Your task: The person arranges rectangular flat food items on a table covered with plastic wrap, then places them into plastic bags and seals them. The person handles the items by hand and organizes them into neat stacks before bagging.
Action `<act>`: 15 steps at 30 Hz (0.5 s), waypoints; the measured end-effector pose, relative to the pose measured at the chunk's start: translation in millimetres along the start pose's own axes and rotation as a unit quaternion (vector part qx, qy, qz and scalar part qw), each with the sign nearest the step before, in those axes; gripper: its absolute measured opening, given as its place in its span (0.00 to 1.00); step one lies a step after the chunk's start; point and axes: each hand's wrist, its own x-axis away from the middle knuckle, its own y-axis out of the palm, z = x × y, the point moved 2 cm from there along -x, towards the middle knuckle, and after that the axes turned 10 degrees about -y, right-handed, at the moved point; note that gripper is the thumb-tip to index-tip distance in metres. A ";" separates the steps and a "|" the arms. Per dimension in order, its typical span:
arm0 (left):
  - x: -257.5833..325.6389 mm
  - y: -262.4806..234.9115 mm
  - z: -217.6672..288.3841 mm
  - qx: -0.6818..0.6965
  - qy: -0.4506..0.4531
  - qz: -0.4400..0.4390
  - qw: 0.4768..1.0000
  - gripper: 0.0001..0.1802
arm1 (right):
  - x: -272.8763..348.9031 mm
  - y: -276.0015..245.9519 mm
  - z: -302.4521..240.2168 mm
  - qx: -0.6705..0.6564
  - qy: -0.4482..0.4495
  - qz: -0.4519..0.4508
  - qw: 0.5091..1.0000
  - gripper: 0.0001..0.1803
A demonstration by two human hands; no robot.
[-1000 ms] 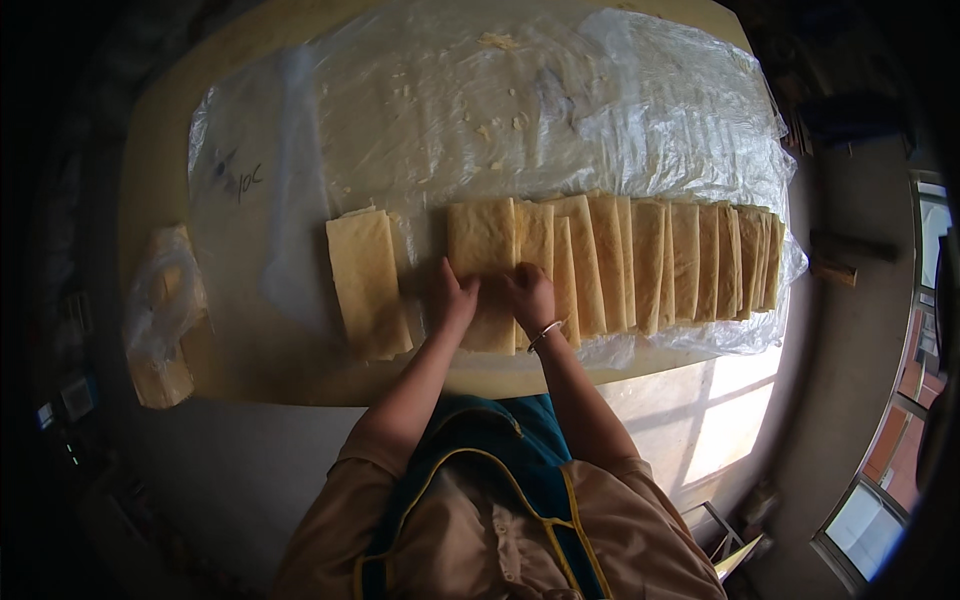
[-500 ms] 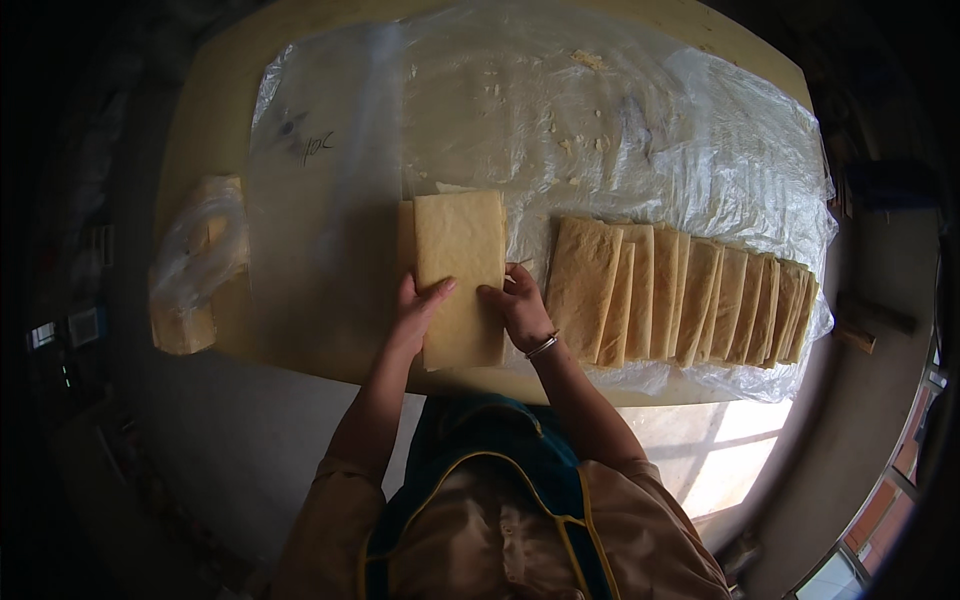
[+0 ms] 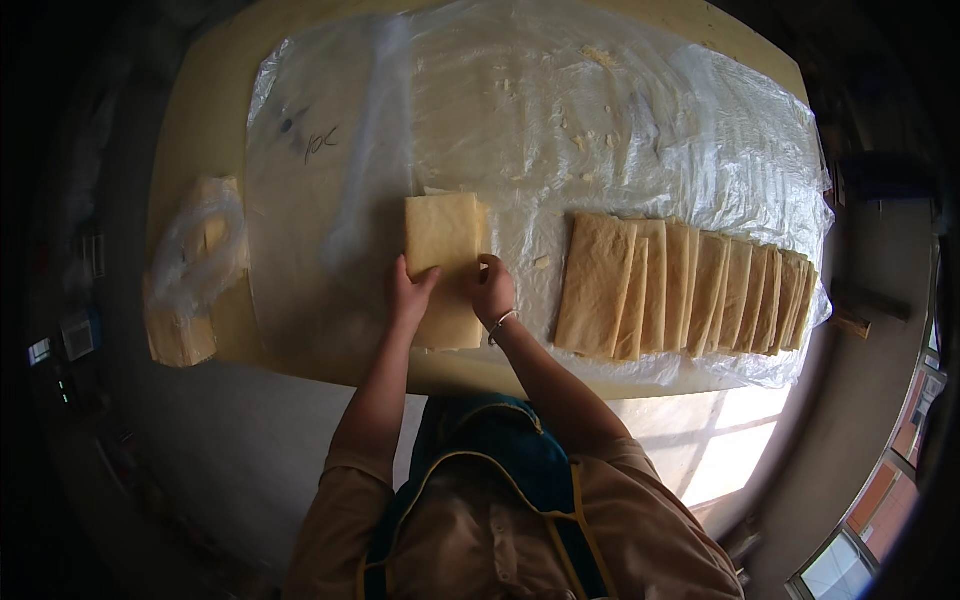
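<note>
A stack of folded tan sheets (image 3: 444, 235), thin and soft-looking like tofu skin, lies on the plastic film close to the table's near edge. My left hand (image 3: 408, 295) holds its left side, the thumb resting on top. On the opposite side, my right hand (image 3: 492, 292) has its curled fingers at the stack's edge; a bracelet is on that wrist. The fingertips under the sheets are hidden. To the right, a row of several folded tan sheets (image 3: 600, 285) overlaps like fanned cards.
Clear plastic film (image 3: 480, 130) covers much of the pale table (image 3: 195, 120), with small tan scraps scattered on it. A bundle partly wrapped in plastic (image 3: 190, 275) sits at the left edge. Sunlight falls on the floor (image 3: 710, 450) at lower right.
The stack now appears slightly left and more squared up, its layers shifted under the top sheet. Both hands have moved a little left with it and still hold its sides.
</note>
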 end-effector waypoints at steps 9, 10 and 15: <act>13.3 -2.8 27.7 0.054 -0.083 0.028 0.995 0.49 | 27.0 -107.2 -10.9 0.075 -0.165 0.118 0.976 0.30; 16.6 -5.5 33.9 0.061 -0.095 0.028 0.993 0.49 | 34.9 -139.1 -9.7 0.145 -0.166 0.165 0.961 0.29; 58.3 2.6 93.4 -0.195 0.185 0.240 0.933 0.39 | 59.4 -218.3 15.0 0.365 0.010 0.244 0.899 0.26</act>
